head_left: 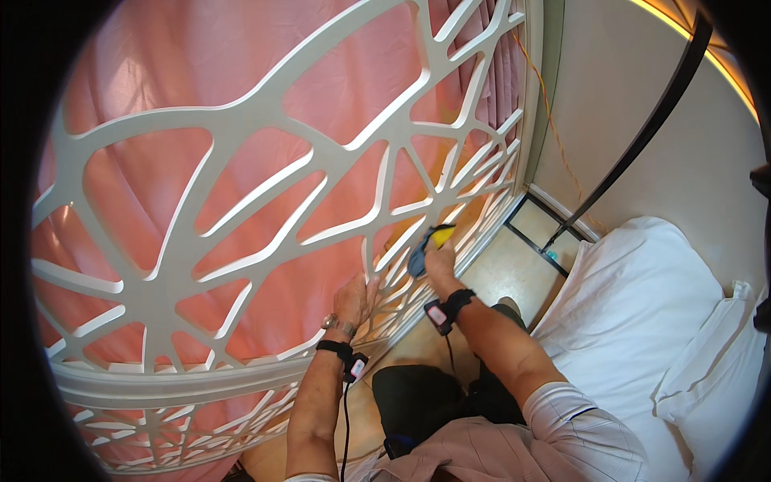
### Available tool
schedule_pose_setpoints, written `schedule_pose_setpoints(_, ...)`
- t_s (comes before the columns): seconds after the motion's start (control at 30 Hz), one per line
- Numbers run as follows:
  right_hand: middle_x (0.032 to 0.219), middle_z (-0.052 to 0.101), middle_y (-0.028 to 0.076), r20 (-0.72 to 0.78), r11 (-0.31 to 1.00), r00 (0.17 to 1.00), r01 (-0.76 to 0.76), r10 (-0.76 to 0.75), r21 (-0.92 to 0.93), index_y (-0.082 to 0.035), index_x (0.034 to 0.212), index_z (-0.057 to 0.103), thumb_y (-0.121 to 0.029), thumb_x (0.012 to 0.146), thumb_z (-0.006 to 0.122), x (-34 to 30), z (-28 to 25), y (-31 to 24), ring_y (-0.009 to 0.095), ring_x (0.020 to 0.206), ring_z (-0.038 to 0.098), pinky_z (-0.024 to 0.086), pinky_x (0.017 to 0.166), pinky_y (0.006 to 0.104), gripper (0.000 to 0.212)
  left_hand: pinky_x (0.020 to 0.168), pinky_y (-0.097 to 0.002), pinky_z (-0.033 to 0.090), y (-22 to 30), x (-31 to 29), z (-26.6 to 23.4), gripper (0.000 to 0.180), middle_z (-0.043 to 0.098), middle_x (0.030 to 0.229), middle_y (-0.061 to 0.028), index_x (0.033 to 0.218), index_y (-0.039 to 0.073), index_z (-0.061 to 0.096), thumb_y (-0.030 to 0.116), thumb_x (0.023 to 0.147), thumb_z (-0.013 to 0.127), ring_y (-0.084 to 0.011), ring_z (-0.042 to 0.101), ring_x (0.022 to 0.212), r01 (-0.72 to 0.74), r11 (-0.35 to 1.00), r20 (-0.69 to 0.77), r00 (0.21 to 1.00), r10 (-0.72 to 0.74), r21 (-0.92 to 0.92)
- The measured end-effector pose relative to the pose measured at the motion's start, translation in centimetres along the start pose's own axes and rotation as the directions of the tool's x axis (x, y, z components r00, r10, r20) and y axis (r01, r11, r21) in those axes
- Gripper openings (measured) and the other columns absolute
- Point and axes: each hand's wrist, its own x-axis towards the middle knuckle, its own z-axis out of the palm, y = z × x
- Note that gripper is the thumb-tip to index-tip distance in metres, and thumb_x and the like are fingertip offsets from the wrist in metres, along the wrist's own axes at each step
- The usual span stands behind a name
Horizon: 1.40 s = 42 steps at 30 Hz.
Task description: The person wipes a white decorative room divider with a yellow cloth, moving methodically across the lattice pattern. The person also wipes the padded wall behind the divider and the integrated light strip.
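A white lattice screen [152, 281] with curved bars fills the left and middle of the view. My left hand [353, 300] is low on it, with its fingers closed around a bar. To the right of that, my right hand [441, 265] grips a grey and yellow cloth [418, 259] against the lower right part of the lattice. The cloth looks bunched up, dark grey on the left with a yellow patch on top. Its underside and some of my right fingers are hidden. Each wrist has a black strap with a small device and a cable.
Pink curtains [193, 185] hang behind the lattice. On the right is a bed with white bedding [642, 297] and a pillow [715, 369]. A black curved pole [642, 136] slants down near the pale wall [626, 72]. An orange cord [548, 104] dangles beside the screen.
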Motion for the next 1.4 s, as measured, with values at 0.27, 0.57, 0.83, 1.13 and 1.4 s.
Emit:
schedule_pose_setpoints(0.27, 0.122, 0.072, 0.006, 0.243, 0.951, 0.927, -0.307, 0.286, 0.050, -0.003, 0.140, 0.062, -0.010, 0.115, 0.059, -5.6, 0.6, 5.6, 0.020, 0.110, 0.068, 0.057, 0.096, 0.0368, 0.027, 0.077, -0.0449, 0.059, 0.8, 1.9, -0.8, 0.046, 0.079, 0.091, -0.0196, 0.115, 0.006, 0.081, 0.049, 0.111, 0.066, -0.0342, 0.078, 0.084, 0.159, 0.953, 0.179, 0.977, -0.114, -0.257)
schedule_pose_setpoints(0.57, 0.107, 0.069, 0.004, -0.077, 0.978, 0.987, 0.152, -0.142, 0.145, -0.002, 0.130, 0.062, -0.011, 0.116, 0.057, 6.8, -2.3, -8.0, 0.014, 0.092, 0.067, 0.056, 0.078, 0.0311, 0.018, 0.067, -0.0371, 0.057, 2.8, 2.1, -2.1, 0.035, 0.073, 0.078, -0.0083, 0.121, 0.010, 0.080, 0.041, 0.109, 0.073, -0.0175, 0.067, 0.066, 0.189, 0.940, 0.177, 0.974, -0.142, -0.285)
schedule_pose_setpoints(0.83, 0.106, 0.070, 0.002, 0.109, 0.968, 0.979, 0.150, -0.175, 0.201, -0.002, 0.125, 0.067, -0.017, 0.114, 0.064, -0.1, 2.1, -16.7, 0.011, 0.092, 0.067, 0.056, 0.078, 0.0293, 0.019, 0.068, -0.0380, 0.058, 3.2, 1.6, -2.4, 0.035, 0.075, 0.080, -0.0097, 0.125, 0.011, 0.079, 0.041, 0.109, 0.073, -0.0183, 0.072, 0.069, 0.254, 0.930, 0.212, 0.956, -0.201, -0.266)
schedule_pose_setpoints(1.13, 0.116, 0.070, 0.002, 0.132, 0.979, 0.975, 0.161, -0.177, 0.128, -0.001, 0.135, 0.064, -0.009, 0.112, 0.066, 2.2, 0.0, -12.2, 0.012, 0.103, 0.068, 0.057, 0.088, 0.0295, 0.025, 0.076, -0.0441, 0.061, 2.6, 1.3, -2.1, 0.039, 0.080, 0.082, -0.0129, 0.121, 0.015, 0.082, 0.050, 0.107, 0.071, -0.0313, 0.079, 0.077, 0.222, 0.958, 0.152, 0.969, -0.196, -0.183)
schedule_pose_setpoints(1.4, 0.115, 0.071, 0.006, -0.015, 0.992, 0.992, 0.126, -0.126, 0.023, -0.003, 0.134, 0.065, -0.002, 0.110, 0.061, 6.4, -2.2, -9.3, 0.018, 0.104, 0.069, 0.057, 0.088, 0.0330, 0.025, 0.079, -0.0449, 0.061, 2.5, 1.7, -1.5, 0.040, 0.079, 0.082, -0.0143, 0.119, 0.015, 0.082, 0.051, 0.106, 0.071, -0.0321, 0.079, 0.081, 0.185, 0.965, 0.111, 0.980, -0.167, -0.186)
